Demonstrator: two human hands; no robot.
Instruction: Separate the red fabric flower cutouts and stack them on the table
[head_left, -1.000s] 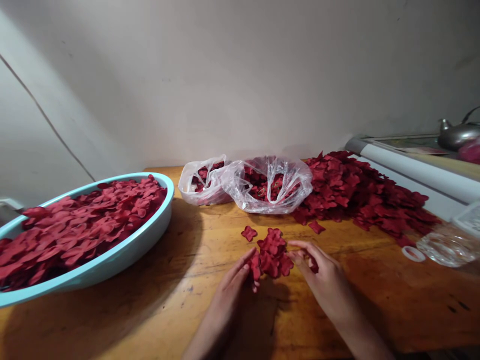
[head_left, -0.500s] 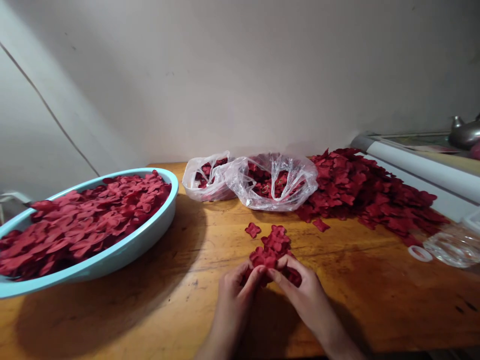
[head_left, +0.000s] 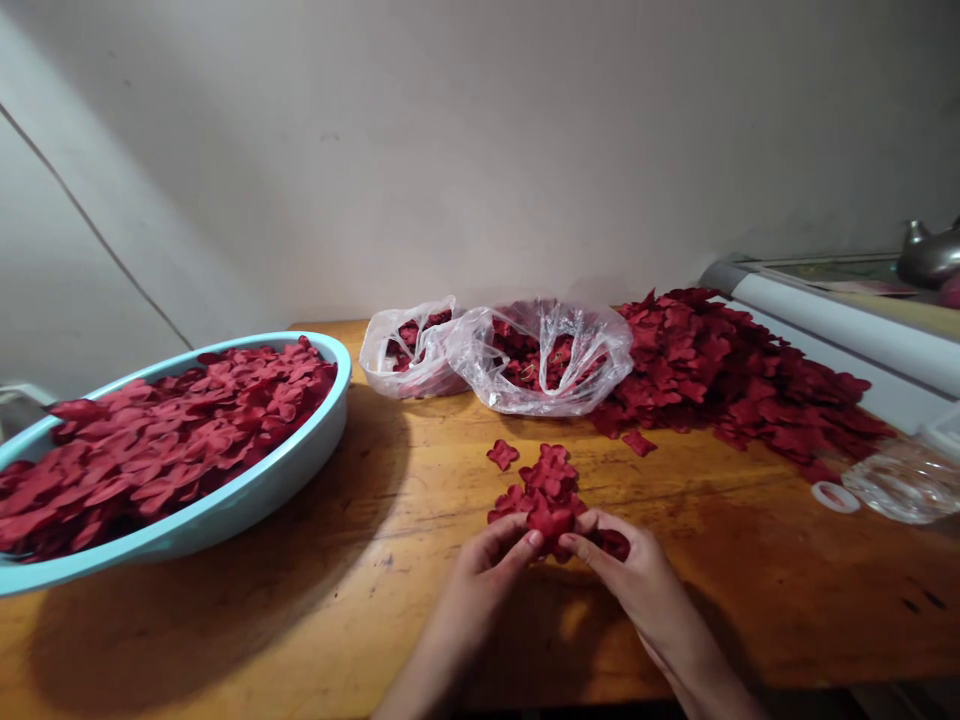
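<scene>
Between both hands, low over the front of the table, is a red fabric flower (head_left: pixel 551 523). My left hand (head_left: pixel 495 555) pinches its left edge between thumb and fingers. From the right, my right hand (head_left: pixel 619 560) grips its other edge, and a dark red petal piece (head_left: pixel 613 543) shows by those fingers. Just beyond the hands lies a small cluster of red flowers (head_left: pixel 553 470), partly covered by the held one. One loose flower (head_left: pixel 502 454) rests apart, up and to the left.
At left stands a light blue basin (head_left: pixel 341 385) heaped with red petals. Two clear plastic bags (head_left: pixel 540 400) of flowers sit at the back. A large petal pile (head_left: pixel 720 370) spreads at right, near a white ring (head_left: pixel 835 497) and a clear glass object (head_left: pixel 904 485). The tabletop is wooden (head_left: pixel 360 600).
My hands have moved slightly apart and a little to the right, with the held flower now between them. More of the cluster's left flower shows. The view has shifted slightly.
</scene>
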